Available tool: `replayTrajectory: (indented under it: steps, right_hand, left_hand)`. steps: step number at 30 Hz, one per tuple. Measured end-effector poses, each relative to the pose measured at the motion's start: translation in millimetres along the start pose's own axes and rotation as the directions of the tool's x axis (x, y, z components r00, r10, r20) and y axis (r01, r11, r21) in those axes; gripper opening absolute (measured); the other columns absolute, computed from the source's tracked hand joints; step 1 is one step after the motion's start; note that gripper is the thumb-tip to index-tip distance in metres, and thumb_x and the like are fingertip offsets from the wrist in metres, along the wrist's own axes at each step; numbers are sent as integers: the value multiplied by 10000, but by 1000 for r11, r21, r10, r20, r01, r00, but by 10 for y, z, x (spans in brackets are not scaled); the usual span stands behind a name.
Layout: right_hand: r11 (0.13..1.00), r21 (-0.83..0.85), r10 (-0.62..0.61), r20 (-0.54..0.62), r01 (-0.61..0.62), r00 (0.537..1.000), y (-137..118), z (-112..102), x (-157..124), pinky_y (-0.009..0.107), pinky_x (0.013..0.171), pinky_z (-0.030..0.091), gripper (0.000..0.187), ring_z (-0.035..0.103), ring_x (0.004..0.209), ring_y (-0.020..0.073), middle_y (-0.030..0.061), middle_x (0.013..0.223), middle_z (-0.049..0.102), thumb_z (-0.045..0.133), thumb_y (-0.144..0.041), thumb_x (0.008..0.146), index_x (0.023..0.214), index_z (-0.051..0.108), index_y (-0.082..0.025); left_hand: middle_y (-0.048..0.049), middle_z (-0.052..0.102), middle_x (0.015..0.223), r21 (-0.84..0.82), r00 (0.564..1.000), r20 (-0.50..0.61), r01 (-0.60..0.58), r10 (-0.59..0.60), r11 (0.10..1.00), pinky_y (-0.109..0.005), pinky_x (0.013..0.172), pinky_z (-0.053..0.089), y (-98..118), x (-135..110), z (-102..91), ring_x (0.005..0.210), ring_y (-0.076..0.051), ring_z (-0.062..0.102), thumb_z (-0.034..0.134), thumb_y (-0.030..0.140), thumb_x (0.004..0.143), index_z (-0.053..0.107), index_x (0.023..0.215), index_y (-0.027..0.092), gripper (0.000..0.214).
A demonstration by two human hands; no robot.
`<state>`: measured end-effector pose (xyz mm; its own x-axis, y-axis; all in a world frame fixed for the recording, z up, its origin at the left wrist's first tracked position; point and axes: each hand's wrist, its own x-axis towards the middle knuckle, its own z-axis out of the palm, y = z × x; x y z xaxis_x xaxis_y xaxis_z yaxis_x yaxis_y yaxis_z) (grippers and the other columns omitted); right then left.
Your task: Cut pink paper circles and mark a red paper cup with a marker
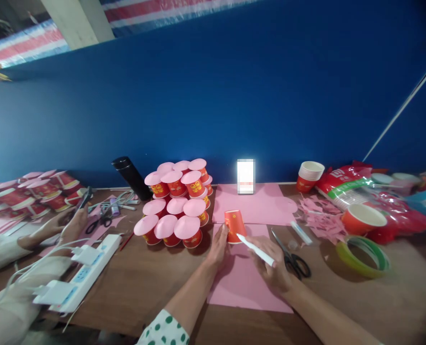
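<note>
A red paper cup stands upside down on pink paper, its white rim at the bottom. My left hand grips the cup's left side with the fingers. In my right hand is a white pen, its tip pointing left at the cup's lower edge; whether it touches the cup or the paper I cannot tell. Just right of that hand lie black-handled scissors. Beyond the cup is another pink sheet.
Stacked red cups with pink discs stand left of centre, near a black flask. At right are nested cups, pink scraps, tape rolls and a red bag. A power strip lies left, beside another person's hands.
</note>
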<state>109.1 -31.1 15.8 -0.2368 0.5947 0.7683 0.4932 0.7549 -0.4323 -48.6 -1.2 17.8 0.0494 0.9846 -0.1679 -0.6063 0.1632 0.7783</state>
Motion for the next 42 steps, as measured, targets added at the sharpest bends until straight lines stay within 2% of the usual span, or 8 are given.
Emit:
replayTrajectory:
  steps: [6,13,20,26,29,36,42]
  right_hand:
    - [1000,-12,-2,-9,2,1000,-6,0,4,368,744,558,332,675,861,227,112,971,714,522,-104,889,1198,601,-197]
    - [1000,10,16,-22,-16,1000,18,9,-8,342,733,566,289,683,853,217,101,961,720,520,-144,900,1165,621,-197]
    - [1000,-5,13,-30,-14,999,-4,11,12,349,715,571,294,683,826,222,108,947,722,519,-123,892,1154,630,-198]
    - [999,-43,-19,-41,17,999,-7,14,19,348,703,567,296,685,816,220,102,934,722,508,-122,898,1163,617,-194]
    - [999,-35,-23,-29,22,999,4,17,10,353,701,563,299,680,815,222,101,929,721,514,-106,889,1157,617,-190]
    - [999,-22,-28,-10,28,1000,-5,9,2,358,692,550,303,665,790,217,104,918,707,515,-90,883,1159,595,-184]
    - [999,-4,-40,-12,40,999,-6,7,5,351,656,542,295,651,751,209,90,883,697,504,-72,874,1130,593,-189]
  left_hand:
    - [-113,640,882,129,1000,26,-19,16,991,-406,893,450,-26,14,1,892,-272,571,651,486,768,636,814,209,281]
    - [-94,624,823,209,999,17,-37,34,977,-366,818,463,-54,34,-39,821,-235,564,639,552,760,614,805,177,379]
    - [-90,636,831,205,998,42,-50,42,977,-343,781,467,-64,41,-57,785,-220,564,635,543,771,635,817,183,362]
    - [-90,643,895,127,994,103,-44,30,991,-330,801,465,-115,61,-77,813,-194,586,610,521,805,616,905,159,375]
    - [-87,635,893,142,996,86,-32,20,989,-315,795,466,-128,75,-87,825,-188,583,616,538,793,612,892,163,387]
    - [-79,636,844,296,997,15,-77,76,952,-286,742,468,-32,34,-43,781,-177,557,643,595,734,649,819,156,447]
    - [-70,627,787,313,999,5,-49,50,948,-301,711,473,-24,35,-34,719,-176,550,628,617,731,618,772,177,442]
